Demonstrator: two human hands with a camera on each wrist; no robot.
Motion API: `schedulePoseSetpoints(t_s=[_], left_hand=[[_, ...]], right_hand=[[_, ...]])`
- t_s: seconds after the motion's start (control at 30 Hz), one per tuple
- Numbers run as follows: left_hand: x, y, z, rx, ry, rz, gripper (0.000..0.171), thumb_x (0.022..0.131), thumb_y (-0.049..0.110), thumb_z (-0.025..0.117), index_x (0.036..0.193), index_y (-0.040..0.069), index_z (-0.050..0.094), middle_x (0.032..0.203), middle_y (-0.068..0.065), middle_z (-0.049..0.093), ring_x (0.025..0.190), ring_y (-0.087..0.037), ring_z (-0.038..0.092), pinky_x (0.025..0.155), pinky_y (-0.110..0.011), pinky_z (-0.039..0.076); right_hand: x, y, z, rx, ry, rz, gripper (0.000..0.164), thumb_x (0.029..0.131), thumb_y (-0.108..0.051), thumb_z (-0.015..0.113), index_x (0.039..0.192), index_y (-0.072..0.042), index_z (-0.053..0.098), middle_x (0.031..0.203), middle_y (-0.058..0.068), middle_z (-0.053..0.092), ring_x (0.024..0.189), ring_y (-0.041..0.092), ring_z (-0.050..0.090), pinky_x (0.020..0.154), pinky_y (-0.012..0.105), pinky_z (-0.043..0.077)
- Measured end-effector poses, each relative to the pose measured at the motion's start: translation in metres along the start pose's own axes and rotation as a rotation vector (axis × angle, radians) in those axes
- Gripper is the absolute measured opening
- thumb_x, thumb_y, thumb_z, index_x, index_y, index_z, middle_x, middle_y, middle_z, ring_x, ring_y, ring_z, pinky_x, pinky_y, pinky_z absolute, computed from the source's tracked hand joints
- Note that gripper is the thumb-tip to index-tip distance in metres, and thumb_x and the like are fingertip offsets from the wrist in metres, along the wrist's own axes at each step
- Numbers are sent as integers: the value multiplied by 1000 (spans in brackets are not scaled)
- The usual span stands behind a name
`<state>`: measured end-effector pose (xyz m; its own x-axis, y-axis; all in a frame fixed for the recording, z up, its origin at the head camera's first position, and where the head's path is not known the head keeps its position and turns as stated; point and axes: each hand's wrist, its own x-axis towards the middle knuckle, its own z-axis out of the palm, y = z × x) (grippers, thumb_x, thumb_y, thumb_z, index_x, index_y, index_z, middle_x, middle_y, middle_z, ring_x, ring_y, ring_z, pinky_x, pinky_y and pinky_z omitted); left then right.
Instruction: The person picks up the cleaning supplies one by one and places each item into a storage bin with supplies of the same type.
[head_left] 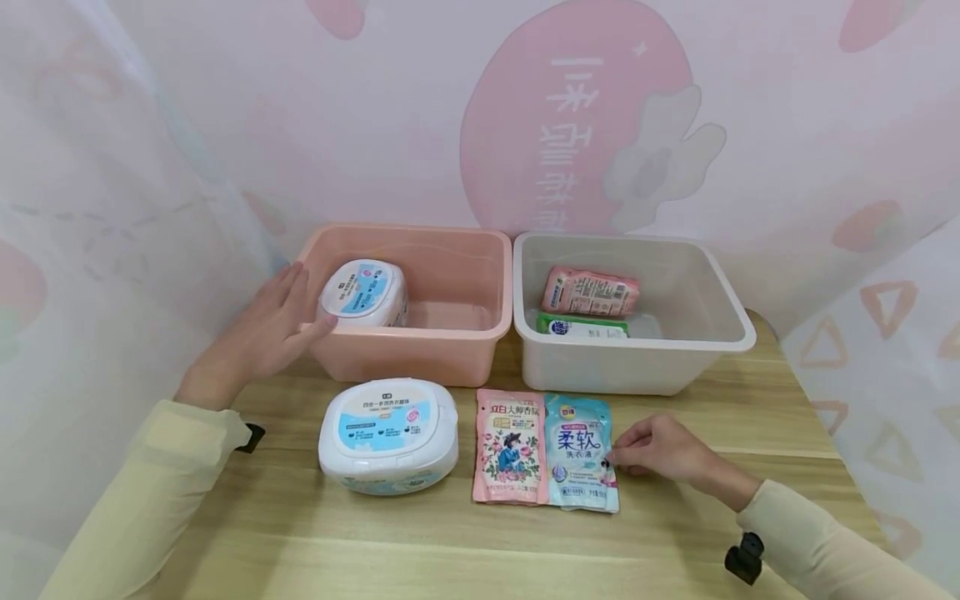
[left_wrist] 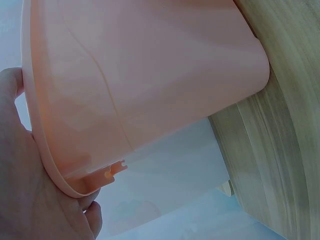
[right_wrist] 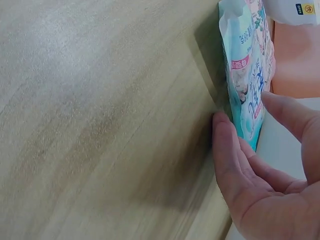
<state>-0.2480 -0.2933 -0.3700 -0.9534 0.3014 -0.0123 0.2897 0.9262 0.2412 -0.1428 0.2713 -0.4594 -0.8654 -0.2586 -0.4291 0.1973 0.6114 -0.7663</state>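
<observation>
My left hand (head_left: 262, 325) rests with extended fingers on the rim at the left end of the pink bin (head_left: 420, 354); that rim also shows under the hand in the left wrist view. At the right edge of a light-blue laundry detergent pouch (head_left: 581, 450), my right hand (head_left: 663, 450) pinches the edge, thumb over the printed face and fingers at the side. The pouch (right_wrist: 245, 75) lies on the table in the right wrist view. Beside it is a pink detergent pouch (head_left: 512, 446), their edges meeting. A white laundry-pod tub (head_left: 390, 433) with a closed lid stands to the left.
Another white pod tub (head_left: 363, 292) sits inside the pink bin's left end. A light-grey bin (head_left: 600, 367) stands right of it, holding a pink pouch (head_left: 591, 292) and a green-and-white pouch (head_left: 581, 327). Patterned fabric (head_left: 375, 125) hangs behind the wooden table (head_left: 420, 542).
</observation>
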Motion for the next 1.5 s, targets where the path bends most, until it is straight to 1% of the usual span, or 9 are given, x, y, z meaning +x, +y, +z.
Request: schedulePoseSetpoints(t_s=[0.23, 0.5, 0.8, 1.03, 1.2, 1.37, 1.5], left_hand=[[-1, 1, -1, -6, 7, 7, 97, 108, 63, 37, 167, -5, 0, 177, -26, -6, 165, -46, -1, 131, -69, 10], [-1, 2, -1, 12, 2, 9, 97, 108, 64, 36, 167, -4, -1, 177, -25, -7, 165, -45, -1, 130, -69, 11], [-3, 4, 2, 29, -22, -11, 99, 107, 65, 36, 167, -1, -5, 177, -23, -9, 165, -46, -1, 129, -71, 11], [-3, 5, 3, 11, -21, -15, 98, 107, 65, 37, 168, 2, -6, 178, -22, -9, 165, -47, -1, 128, -73, 11], [-3, 4, 2, -9, -10, -10, 97, 107, 63, 38, 168, 1, -6, 177, -22, -10, 165, -47, -2, 129, -72, 11], [-2, 2, 1, -9, -14, -29, 98, 107, 64, 37, 168, 2, -7, 177, -21, -12, 165, -47, -2, 129, -72, 11], [0, 1, 2, -8, -15, -33, 98, 107, 65, 37, 168, 3, -8, 177, -20, -13, 165, -47, -2, 128, -73, 11]], right_hand=[[2, 0, 5, 77, 6, 58, 31, 94, -23, 81, 108, 5, 77, 99, 10, 81, 87, 17, 77, 78, 34, 66], [2, -3, 13, 71, 53, 129, 26, 93, -23, 82, 102, 2, 79, 93, 5, 80, 81, 13, 74, 75, 31, 66], [2, -2, 24, 89, 103, 163, 28, 91, -27, 85, 96, 1, 80, 89, 4, 77, 76, 12, 71, 72, 31, 66], [3, -5, 28, 81, 114, 184, 28, 92, -27, 84, 90, 0, 78, 86, 5, 75, 73, 12, 68, 71, 30, 65], [8, -10, 28, 72, 120, 187, 29, 92, -29, 84, 86, -1, 76, 84, 4, 76, 73, 12, 69, 69, 29, 63], [15, -12, 28, 124, 133, 183, 27, 92, -24, 84, 89, 0, 74, 88, 8, 77, 77, 13, 74, 72, 32, 66], [20, -12, 29, 171, 136, 183, 25, 92, -21, 84, 92, 2, 74, 91, 10, 77, 80, 14, 76, 75, 33, 66]])
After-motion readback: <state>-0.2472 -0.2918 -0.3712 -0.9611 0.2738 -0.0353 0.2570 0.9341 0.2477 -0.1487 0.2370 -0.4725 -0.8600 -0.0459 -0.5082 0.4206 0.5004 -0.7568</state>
